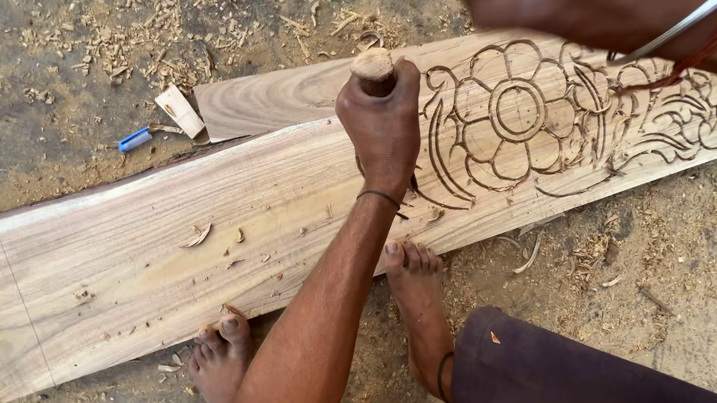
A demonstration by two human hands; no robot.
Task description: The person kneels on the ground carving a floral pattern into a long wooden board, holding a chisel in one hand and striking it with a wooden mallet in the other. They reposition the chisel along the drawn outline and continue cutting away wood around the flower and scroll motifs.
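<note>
A long pale wooden plank [135,251] lies across the sandy ground. Its right part is carved with a large flower [518,110] and curling leaves. My left hand [384,132] is closed around an upright chisel with a rounded wooden handle [373,65], set on the plank at the left edge of the carving. The blade is hidden under the hand. My right hand [543,8] is raised close to the camera at the top right. It is blurred, with a metal bangle and red thread at the wrist. What it holds is not visible.
My bare feet [220,357] [417,296] rest at the plank's near edge. A blue-handled tool [136,139] and a small wooden block [179,110] lie beyond the plank at the left. Wood chips and shavings [142,50] litter the ground.
</note>
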